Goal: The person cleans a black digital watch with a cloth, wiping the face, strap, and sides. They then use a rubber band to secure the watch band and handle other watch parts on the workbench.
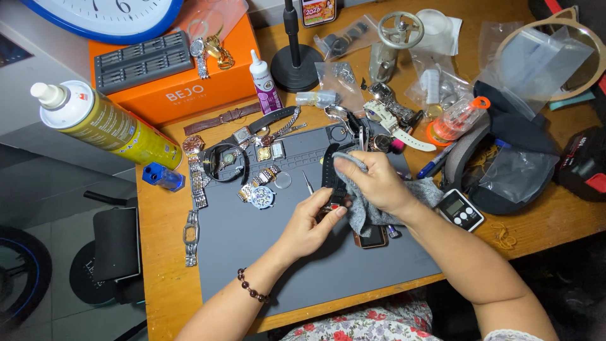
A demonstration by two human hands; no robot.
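Black watch strap point(329, 169): you are holding it over the middle of the grey work mat point(252, 246), its upper end pointing away from you. Your left hand point(309, 226) is gripping the lower end, fingers point(333, 213) closing together on it where a small dark red part is showing. Your right hand point(377, 182) is pressing a grey cloth point(369, 211) against the strap, fingers clamping the cloth; the rest of the cloth is hanging down under your palm and trailing toward your right.

Beaded bracelet point(251, 288): you are wearing it on your left wrist.

Thin tweezers point(307, 183): lying on the mat just left of the strap.

Loose watches and cases point(259, 189): clustering on the mat's far left part, with a metal-link watch point(190, 235) lying off the mat on the wooden surface point(161, 278).

Small brown-faced item point(371, 237): lying on the mat, partly under the cloth; you cannot tell what it is.

Yellow spray can point(104, 123): lying on its side at the far left, touching an orange box point(189, 82) that is carrying a grey tool tray point(142, 60).

White glue bottle point(265, 82): standing beside a black round stand base point(297, 66).

Small digital timer point(461, 209): resting on the surface just right of your right forearm.
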